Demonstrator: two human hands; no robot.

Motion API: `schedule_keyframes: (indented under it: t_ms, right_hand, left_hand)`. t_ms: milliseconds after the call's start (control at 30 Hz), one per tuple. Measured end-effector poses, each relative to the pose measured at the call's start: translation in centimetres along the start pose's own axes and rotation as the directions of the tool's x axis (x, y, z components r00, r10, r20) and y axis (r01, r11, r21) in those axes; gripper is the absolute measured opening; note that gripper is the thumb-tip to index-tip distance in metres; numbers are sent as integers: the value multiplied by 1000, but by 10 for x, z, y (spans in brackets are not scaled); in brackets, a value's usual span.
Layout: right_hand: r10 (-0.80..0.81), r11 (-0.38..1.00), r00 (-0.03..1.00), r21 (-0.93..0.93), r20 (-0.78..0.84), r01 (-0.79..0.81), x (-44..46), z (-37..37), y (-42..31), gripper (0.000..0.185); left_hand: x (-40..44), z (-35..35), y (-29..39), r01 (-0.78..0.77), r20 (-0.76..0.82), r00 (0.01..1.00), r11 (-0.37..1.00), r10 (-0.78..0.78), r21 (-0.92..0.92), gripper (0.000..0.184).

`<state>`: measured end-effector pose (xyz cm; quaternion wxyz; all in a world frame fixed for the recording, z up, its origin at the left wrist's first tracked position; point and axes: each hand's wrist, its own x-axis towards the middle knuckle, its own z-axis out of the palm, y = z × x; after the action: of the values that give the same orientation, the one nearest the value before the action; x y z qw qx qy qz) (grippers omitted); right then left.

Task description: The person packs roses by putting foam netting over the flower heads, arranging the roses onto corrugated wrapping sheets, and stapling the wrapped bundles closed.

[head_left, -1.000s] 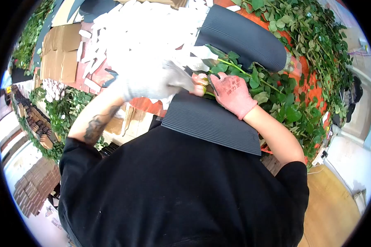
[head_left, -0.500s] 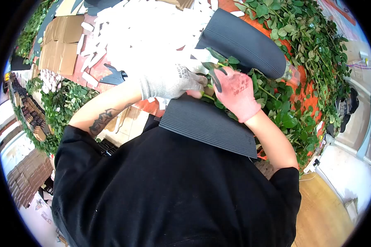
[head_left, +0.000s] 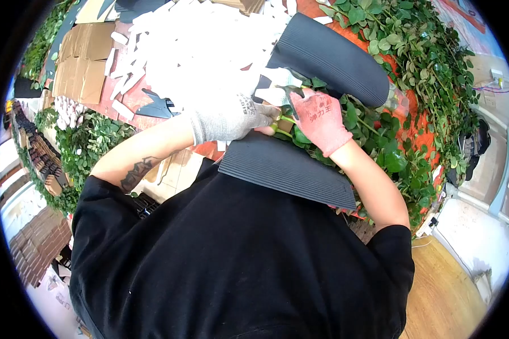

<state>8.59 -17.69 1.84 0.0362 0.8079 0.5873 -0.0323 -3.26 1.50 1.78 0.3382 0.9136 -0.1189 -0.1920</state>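
We take the near ribbed mat (head_left: pixel 285 172) as our landmark; the black shirt (head_left: pixel 240 260) meets its near edge, so we cannot tell what that edge rests on. Just beyond its far edge lie the flower stems (head_left: pixel 285 127), only short green lengths of them showing between the two gloves. Our left hand (head_left: pixel 237 120), in a pale grey glove, is just past the mat's far left corner, its fingers closed narrowly around the ends of these stems. A little pinkish shape shows under the fingers; we cannot make out whether it is a bloom. Our right hand (head_left: pixel 320 120), in a pink glove, is above the mat's far side, fingers curled beside the stems. Something dark shows at its thumb, too small to name, and we cannot tell what the hand grips.

Beyond the mat, white strips (head_left: pixel 203 51) glare so brightly that they merge into one patch on the counter (head_left: pixel 310 8). Also beyond it, a curved black sheet (head_left: pixel 332 59) partly covers some leaves. To the mat's right, leafy stems (head_left: pixel 424 62) overlap too thickly for us to separate. Far left of it, cardboard (head_left: pixel 82 62) lies near a dark pointed piece (head_left: pixel 155 106), partly hidden by white strips.
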Motion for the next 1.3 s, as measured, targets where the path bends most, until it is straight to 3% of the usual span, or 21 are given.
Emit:
schedule_keyframes:
  t_ms: [67, 100, 167, 300, 367, 400, 467, 500, 533, 633, 800, 867, 933, 1000, 1067, 1100, 1133, 1200, 1233, 1267, 1300]
  right_hand:
    - [66, 997, 994, 42, 82, -70, -7, 4, 1, 37]
    - [44, 998, 999, 41, 4, -44, -11, 8, 1, 38]
    - [49, 997, 998, 54, 28, -50, -16, 4, 2, 34]
    - [64, 994, 998, 88, 21, -66, -18, 8, 1, 36]
    - [66, 996, 998, 63, 24, -67, -17, 9, -1, 37]
    - [66, 997, 997, 41, 26, -67, -16, 9, -2, 39]
    - [82, 996, 995, 30, 51, -84, -15, 10, -3, 41]
    - [85, 996, 994, 33, 65, -87, -15, 10, -3, 42]
    - [83, 996, 993, 36, 81, -86, -15, 10, -4, 44]
    - [82, 996, 993, 39, 82, -85, -15, 7, -3, 44]
    - [124, 991, 987, 41, 104, -129, -16, 10, -5, 44]
    - [115, 983, 985, 129, 131, -132, -18, 9, -3, 43]
    - [142, 980, 989, 134, 46, -147, -20, 20, -3, 44]
    - [137, 981, 982, 121, 129, -153, -17, 14, -5, 44]
    - [147, 977, 980, 135, 137, -166, -17, 15, -5, 44]
    - [151, 976, 978, 137, 144, -171, -17, 14, -5, 44]
    - [150, 976, 977, 138, 150, -171, -16, 13, -6, 43]
    - [168, 973, 974, 135, 154, -189, -15, 12, -6, 43]
    - [157, 979, 976, 108, 154, -174, -14, 11, -7, 43]
    - [135, 985, 978, 84, 160, -150, -13, 10, -9, 43]
    - [133, 987, 981, 76, 140, -144, -13, 11, -9, 40]
  left_hand:
    - [0, 8, -7, -220, -132, 962, 966, 238, 135, 38]
    - [-1, 6, -4, -220, -133, 962, 966, 237, 134, 38]
    - [-2, -1, 3, -40, -49, 998, 994, 45, 104, 38]
    - [2, -5, -2, -65, 64, 996, 994, 60, 83, 43]
    - [3, -2, -15, -379, -77, 922, 925, 380, 26, 38]
    - [3, -5, -16, -385, -67, 920, 923, 386, 30, 38]
    - [6, -15, -14, -194, -204, 958, 979, 203, 64, 31]
    - [10, -19, -9, -185, -333, 922, 980, 199, 73, 28]
    - [14, -18, -9, -193, -323, 924, 979, 206, 73, 28]
    - [28, -7, -15, 28, -286, 957, 962, 53, 271, 30]
    - [30, -8, -34, -54, -223, 966, 946, 131, 321, 26]
    - [27, -13, -34, -114, -200, 962, 937, 187, 331, 22]
    - [21, -20, -38, -217, -293, 894, 899, 340, 381, 15]
    - [14, -22, -43, -250, -307, 877, 897, 370, 366, 12]
    - [8, -27, -41, -151, -299, 914, 913, 275, 378, 13]
    - [6, -32, -56, -170, -233, 924, 872, 302, 459, 12]
    - [0, -43, -66, -126, -245, 940, 910, 237, 394, 17]
    - [-15, -63, -74, 171, -344, 939, 897, -23, 409, 26]
    - [-16, -70, -54, 331, -405, 904, 822, -136, 463, 33]
    - [-14, -74, -32, 342, -409, 901, 819, -146, 460, 33]
    - [-11, -75, -10, 166, -298, 954, 884, -32, 436, 33]
